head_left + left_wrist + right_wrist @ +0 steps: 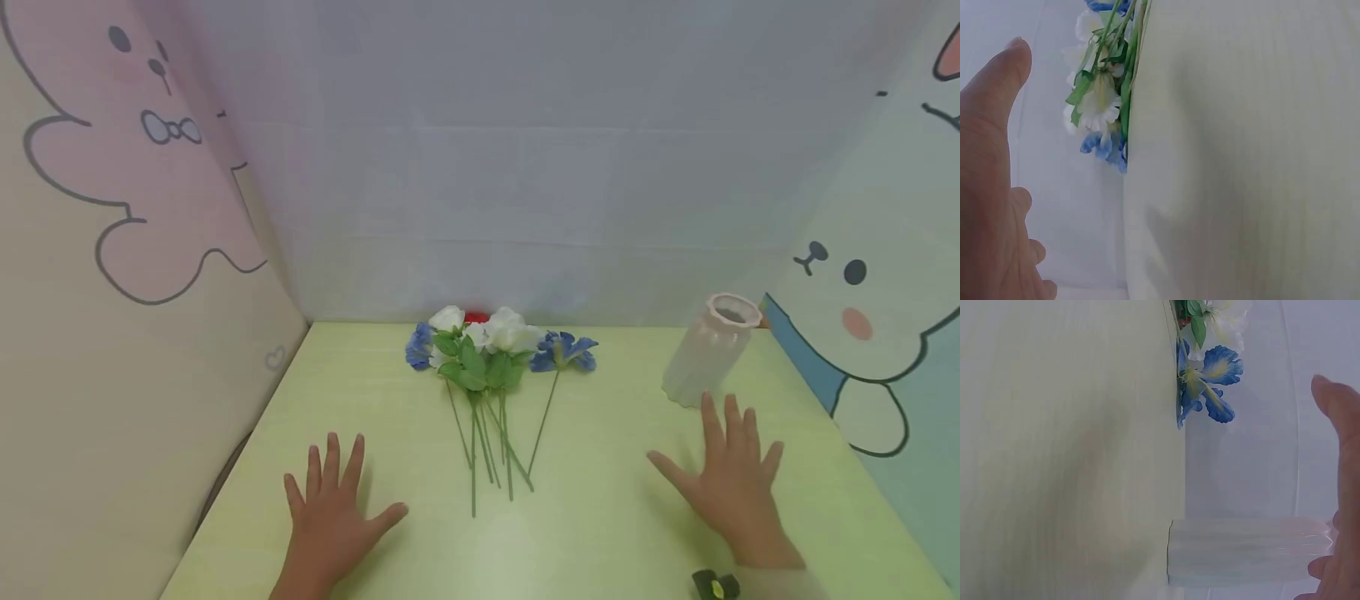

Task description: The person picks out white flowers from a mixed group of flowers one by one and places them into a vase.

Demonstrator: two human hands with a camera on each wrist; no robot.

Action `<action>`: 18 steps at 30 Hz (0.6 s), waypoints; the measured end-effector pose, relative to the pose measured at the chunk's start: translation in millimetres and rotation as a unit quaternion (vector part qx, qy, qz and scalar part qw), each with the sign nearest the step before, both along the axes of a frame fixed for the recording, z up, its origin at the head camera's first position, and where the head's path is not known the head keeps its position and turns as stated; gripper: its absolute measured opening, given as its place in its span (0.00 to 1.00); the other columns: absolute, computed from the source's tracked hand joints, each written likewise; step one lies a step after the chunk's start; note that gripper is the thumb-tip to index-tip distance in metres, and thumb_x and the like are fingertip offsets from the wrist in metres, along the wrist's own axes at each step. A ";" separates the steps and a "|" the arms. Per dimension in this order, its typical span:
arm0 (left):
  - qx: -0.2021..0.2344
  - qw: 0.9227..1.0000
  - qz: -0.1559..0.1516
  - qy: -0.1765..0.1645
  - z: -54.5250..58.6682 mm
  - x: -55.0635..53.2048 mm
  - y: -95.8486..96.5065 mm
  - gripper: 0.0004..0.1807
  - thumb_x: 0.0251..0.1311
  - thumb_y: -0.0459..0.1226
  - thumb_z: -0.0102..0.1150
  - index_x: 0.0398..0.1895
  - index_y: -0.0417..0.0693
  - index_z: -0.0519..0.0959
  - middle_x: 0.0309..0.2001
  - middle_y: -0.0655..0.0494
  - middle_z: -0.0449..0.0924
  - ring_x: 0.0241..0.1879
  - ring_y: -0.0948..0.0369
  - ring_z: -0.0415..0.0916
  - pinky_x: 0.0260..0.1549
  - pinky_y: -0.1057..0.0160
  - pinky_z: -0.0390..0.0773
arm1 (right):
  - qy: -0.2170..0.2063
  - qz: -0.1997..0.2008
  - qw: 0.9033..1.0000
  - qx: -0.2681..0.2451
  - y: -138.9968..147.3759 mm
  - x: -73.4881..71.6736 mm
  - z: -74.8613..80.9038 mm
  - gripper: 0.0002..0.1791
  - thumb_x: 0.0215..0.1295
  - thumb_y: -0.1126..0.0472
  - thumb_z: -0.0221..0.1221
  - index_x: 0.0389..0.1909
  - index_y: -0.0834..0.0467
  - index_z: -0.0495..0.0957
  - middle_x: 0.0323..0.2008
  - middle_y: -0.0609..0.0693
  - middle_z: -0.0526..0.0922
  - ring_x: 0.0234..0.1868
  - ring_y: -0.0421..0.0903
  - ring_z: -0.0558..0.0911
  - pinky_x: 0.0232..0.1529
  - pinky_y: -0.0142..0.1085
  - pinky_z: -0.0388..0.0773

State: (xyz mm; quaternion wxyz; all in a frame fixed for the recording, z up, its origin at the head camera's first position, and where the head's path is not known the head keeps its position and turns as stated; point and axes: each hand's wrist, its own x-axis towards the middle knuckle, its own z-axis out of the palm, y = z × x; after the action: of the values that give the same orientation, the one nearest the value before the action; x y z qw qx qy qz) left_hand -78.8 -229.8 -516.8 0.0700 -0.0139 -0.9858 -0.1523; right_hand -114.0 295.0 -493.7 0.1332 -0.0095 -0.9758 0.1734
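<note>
White and blue artificial flowers lie in a loose bunch at the back middle of the table, their green stems pointing toward the person. My left hand, fingers spread, hovers over the table to the left of the stems and holds nothing. On the other side my right hand is also spread and empty, its fingertips close in front of a pale ribbed vase. The vase stands upright near the back right. In the right wrist view a blue flower shows beyond the thumb.
The pale yellow table runs back to a plain whitish cloth wall. Side panels with cartoon animals, a pink one and a white one, border it left and right. A bit of red shows behind the flowers.
</note>
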 end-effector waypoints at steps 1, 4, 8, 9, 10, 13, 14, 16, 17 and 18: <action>0.006 1.000 -0.003 0.003 0.4 -1.7 0.6 0.64 0.52 0.75 0.61 0.84 0.54 0.48 0.82 0.35 0.37 0.79 0.34 0.29 0.66 0.22 0.29 | 0.002 -0.002 1.000 -0.003 1.7 -2.6 -0.1 0.66 0.61 0.27 0.62 0.83 0.58 0.36 0.79 0.73 0.37 0.77 0.75 0.35 0.61 0.82 0.25; 0.023 1.000 -0.015 0.008 1.4 -7.7 2.4 0.63 0.54 0.73 0.62 0.85 0.53 0.48 0.82 0.35 0.37 0.79 0.35 0.30 0.69 0.26 0.29 | 0.012 -0.003 1.000 -0.013 6.8 -10.4 1.1 0.63 0.66 0.29 0.60 0.83 0.62 0.36 0.78 0.75 0.39 0.77 0.76 0.38 0.62 0.82 0.30; 0.033 0.999 -0.031 0.016 0.9 -16.5 4.9 0.62 0.54 0.70 0.64 0.84 0.53 0.48 0.81 0.34 0.40 0.79 0.35 0.34 0.70 0.27 0.35 | 0.032 0.005 0.999 -0.038 12.2 -18.5 4.0 0.59 0.70 0.34 0.58 0.82 0.64 0.35 0.78 0.76 0.40 0.76 0.77 0.41 0.65 0.80 0.32; 0.039 0.998 -0.037 0.017 0.6 -18.7 6.1 0.62 0.55 0.69 0.65 0.84 0.52 0.49 0.81 0.34 0.41 0.79 0.35 0.35 0.70 0.28 0.36 | 0.040 0.007 0.998 -0.045 13.2 -20.3 4.8 0.58 0.71 0.36 0.58 0.82 0.65 0.35 0.77 0.76 0.41 0.76 0.77 0.43 0.66 0.79 0.32; 0.041 0.998 -0.046 0.016 -0.8 -20.8 7.6 0.61 0.55 0.68 0.66 0.84 0.52 0.49 0.81 0.35 0.42 0.79 0.35 0.37 0.71 0.28 0.37 | 0.048 0.009 0.997 -0.053 14.2 -22.0 5.4 0.58 0.72 0.37 0.58 0.82 0.66 0.35 0.77 0.77 0.42 0.76 0.78 0.44 0.66 0.79 0.32; 0.047 0.996 -0.079 0.013 -3.6 -26.4 14.5 0.59 0.57 0.67 0.66 0.84 0.50 0.52 0.81 0.36 0.45 0.79 0.36 0.41 0.72 0.30 0.40 | 0.072 0.015 0.994 -0.075 16.7 -28.0 6.9 0.57 0.71 0.41 0.60 0.81 0.68 0.36 0.75 0.79 0.47 0.74 0.79 0.49 0.67 0.77 0.33; 0.047 0.995 -0.090 0.011 -4.5 -27.9 17.1 0.58 0.57 0.66 0.66 0.83 0.50 0.52 0.81 0.37 0.46 0.79 0.37 0.42 0.72 0.31 0.41 | 0.080 0.015 0.994 -0.079 17.6 -30.7 7.4 0.57 0.71 0.42 0.61 0.81 0.69 0.36 0.74 0.80 0.49 0.73 0.80 0.51 0.68 0.77 0.34; 0.039 0.993 -0.109 0.008 -5.2 -30.8 22.3 0.57 0.59 0.66 0.64 0.83 0.50 0.53 0.81 0.39 0.47 0.79 0.40 0.43 0.74 0.33 0.41 | 0.091 0.013 0.992 -0.091 19.2 -36.2 8.0 0.57 0.70 0.44 0.62 0.80 0.70 0.37 0.73 0.80 0.51 0.72 0.80 0.53 0.68 0.77 0.37; 0.037 0.992 -0.117 0.011 -4.6 -32.1 24.9 0.56 0.60 0.66 0.64 0.83 0.50 0.53 0.81 0.40 0.48 0.79 0.41 0.44 0.74 0.35 0.42 | 0.088 0.010 0.991 -0.100 20.0 -38.8 8.3 0.57 0.71 0.44 0.62 0.80 0.70 0.36 0.73 0.81 0.50 0.71 0.81 0.53 0.68 0.77 0.38; 0.035 0.992 -0.124 0.015 -3.9 -33.6 27.4 0.55 0.60 0.65 0.64 0.83 0.49 0.54 0.81 0.40 0.49 0.79 0.41 0.45 0.74 0.35 0.43 | 0.082 0.006 0.990 -0.111 20.8 -41.3 9.0 0.58 0.71 0.44 0.61 0.80 0.70 0.34 0.73 0.81 0.50 0.71 0.81 0.53 0.68 0.77 0.41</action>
State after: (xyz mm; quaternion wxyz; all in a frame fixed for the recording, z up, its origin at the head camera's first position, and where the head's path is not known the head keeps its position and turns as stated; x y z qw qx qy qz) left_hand -112.4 -202.4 -520.7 0.0655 -0.1357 -0.9694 -0.1941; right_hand -155.3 315.8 -484.8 0.2096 -0.0039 -0.9364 0.2815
